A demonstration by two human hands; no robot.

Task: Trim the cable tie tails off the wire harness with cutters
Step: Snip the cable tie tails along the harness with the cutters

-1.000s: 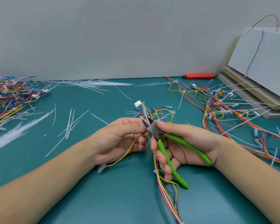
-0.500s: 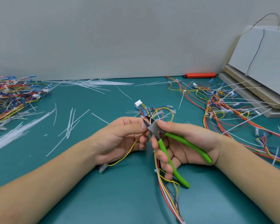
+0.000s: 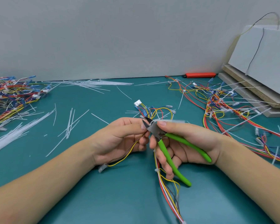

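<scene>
At the far left of the counter (image 3: 120, 199) lay a pile of finished harnesses (image 3: 10, 101), with cut tails (image 3: 69, 123) strewn beside it. The left hand (image 3: 120, 139) pinched the wire harness (image 3: 152, 110) at centre, its fingers curled round the bundle. The right hand (image 3: 181, 146) gripped the green-handled cutters (image 3: 168, 146), jaws set against a blurred white cable tie tail (image 3: 171, 121) just beside the left fingertips (image 3: 143, 126). Risk, as judged: the jaws stood close to both wires and fingertips; a misaligned squeeze could nick insulation or skin, and the severed tail could fly off. Untrimmed harnesses (image 3: 233, 107) lay at the right.
</scene>
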